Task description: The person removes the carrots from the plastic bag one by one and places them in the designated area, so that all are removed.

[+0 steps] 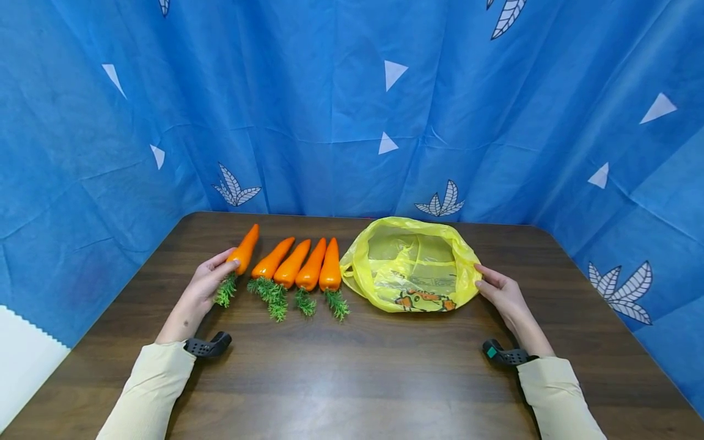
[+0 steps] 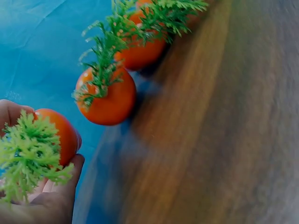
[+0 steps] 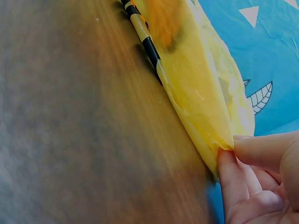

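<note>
My left hand grips an orange carrot by its thick end, with the tip pointing up and away. Green leaves of that carrot hang below the fingers in the left wrist view. Just to the right, several more carrots lie side by side on the table, leafy ends toward me. A yellow plastic bag lies with its mouth spread wide, showing a bare inside and a printed orange figure. At the bag's right rim, my right hand pinches the film between thumb and fingers.
The dark wooden table reaches back to a blue curtain that hangs behind and along both sides. Black bands circle both wrists. A white surface shows beyond the table's left edge.
</note>
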Demonstrator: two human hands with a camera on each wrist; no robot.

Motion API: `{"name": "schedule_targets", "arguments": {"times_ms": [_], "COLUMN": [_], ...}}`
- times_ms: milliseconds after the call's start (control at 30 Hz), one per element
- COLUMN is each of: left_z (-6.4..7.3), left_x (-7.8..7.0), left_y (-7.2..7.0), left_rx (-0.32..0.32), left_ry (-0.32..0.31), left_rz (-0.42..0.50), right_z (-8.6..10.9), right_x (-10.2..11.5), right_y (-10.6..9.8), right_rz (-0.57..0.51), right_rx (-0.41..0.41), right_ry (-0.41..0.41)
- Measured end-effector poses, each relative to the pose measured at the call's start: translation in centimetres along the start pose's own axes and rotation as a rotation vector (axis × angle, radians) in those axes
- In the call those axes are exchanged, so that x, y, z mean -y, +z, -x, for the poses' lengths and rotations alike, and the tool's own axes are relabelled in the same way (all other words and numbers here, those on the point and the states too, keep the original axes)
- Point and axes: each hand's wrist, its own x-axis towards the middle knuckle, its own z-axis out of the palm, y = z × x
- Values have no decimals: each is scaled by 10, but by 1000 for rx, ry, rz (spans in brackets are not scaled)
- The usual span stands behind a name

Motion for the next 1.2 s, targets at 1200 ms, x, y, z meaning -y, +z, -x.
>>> {"name": "schedule_targets", "arguments": {"times_ms": [1200], "left_z": [3], "left_x": [9], "left_y": [10], "left_rx": [-31], "left_ry": [21], "left_rz": [-291], "right_z": [0], "right_x": [1], "right_y": [-1], "right_rz": [24], "right_rx": [5], "right_ry": [-28]}}
